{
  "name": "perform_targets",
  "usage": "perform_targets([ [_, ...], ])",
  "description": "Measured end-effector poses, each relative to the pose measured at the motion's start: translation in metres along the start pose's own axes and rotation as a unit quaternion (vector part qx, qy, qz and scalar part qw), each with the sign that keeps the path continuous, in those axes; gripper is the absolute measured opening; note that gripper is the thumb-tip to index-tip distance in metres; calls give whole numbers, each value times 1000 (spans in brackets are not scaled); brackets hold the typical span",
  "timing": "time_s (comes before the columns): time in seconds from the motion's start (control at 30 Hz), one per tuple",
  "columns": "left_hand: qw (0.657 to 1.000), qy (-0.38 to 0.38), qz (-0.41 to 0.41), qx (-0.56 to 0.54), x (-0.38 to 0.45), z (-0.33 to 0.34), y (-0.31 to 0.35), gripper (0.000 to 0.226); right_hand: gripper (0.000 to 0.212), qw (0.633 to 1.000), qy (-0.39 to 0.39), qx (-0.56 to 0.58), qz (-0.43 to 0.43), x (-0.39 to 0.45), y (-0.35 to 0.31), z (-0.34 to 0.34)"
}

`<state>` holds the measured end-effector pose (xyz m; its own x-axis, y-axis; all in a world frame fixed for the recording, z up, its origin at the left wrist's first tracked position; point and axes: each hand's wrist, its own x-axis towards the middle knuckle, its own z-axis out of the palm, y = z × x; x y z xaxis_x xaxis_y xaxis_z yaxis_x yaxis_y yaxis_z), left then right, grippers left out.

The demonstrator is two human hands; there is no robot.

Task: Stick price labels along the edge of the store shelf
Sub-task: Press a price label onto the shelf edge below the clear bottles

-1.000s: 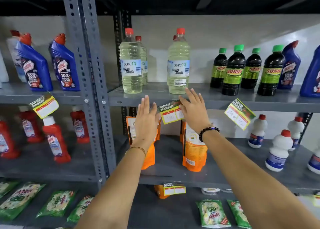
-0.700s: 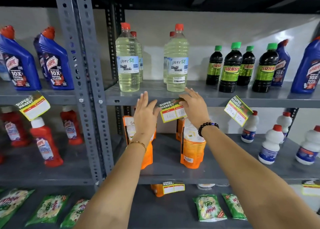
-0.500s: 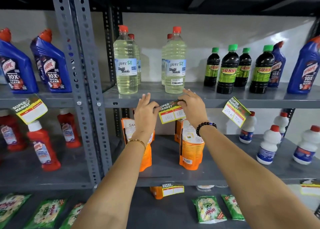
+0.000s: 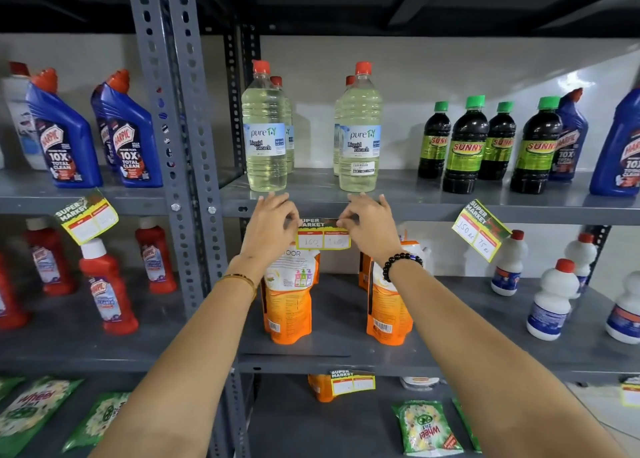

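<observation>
A yellow and red price label point(image 4: 323, 236) hangs level at the front edge of the grey shelf point(image 4: 415, 212), under two liquid bleach bottles point(image 4: 360, 128). My left hand point(image 4: 273, 227) pinches its upper left corner and my right hand point(image 4: 370, 225) pinches its upper right corner. Handwritten numbers show in its two white boxes. Three more labels hang on shelf edges: one tilted at the left point(image 4: 86, 219), one tilted at the right point(image 4: 481, 229), and one on the lower shelf point(image 4: 351, 382).
Blue cleaner bottles point(image 4: 65, 135) and dark green-capped bottles point(image 4: 467, 146) share the top shelf. Orange refill pouches point(image 4: 289, 295) stand just below my hands. Red bottles point(image 4: 107, 291) and white bottles point(image 4: 554, 302) flank them. A perforated grey upright point(image 4: 176, 146) divides the bays.
The label was tilted and held mainly by my right hand; now both hands pinch its top corners and it hangs level against the shelf edge. My left hand closed from flat onto it.
</observation>
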<state>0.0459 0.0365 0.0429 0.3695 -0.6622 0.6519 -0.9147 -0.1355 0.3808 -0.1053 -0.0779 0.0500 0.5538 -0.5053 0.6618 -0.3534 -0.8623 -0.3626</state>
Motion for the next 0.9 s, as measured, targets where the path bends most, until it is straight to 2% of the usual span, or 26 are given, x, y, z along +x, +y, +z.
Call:
perform_targets([
  [0.17,999,-9,5,34,0,-9,-7,9,8,999,32,-23,21,6,-4,18],
  [0.5,993,58,-1,98,16,-10,-6,9,11,994,82,-14,70,16,-14,23],
  [0.9,990,68,-9,125,23,-9,-5,9,16,986,113,-11,125,27,-22,24],
])
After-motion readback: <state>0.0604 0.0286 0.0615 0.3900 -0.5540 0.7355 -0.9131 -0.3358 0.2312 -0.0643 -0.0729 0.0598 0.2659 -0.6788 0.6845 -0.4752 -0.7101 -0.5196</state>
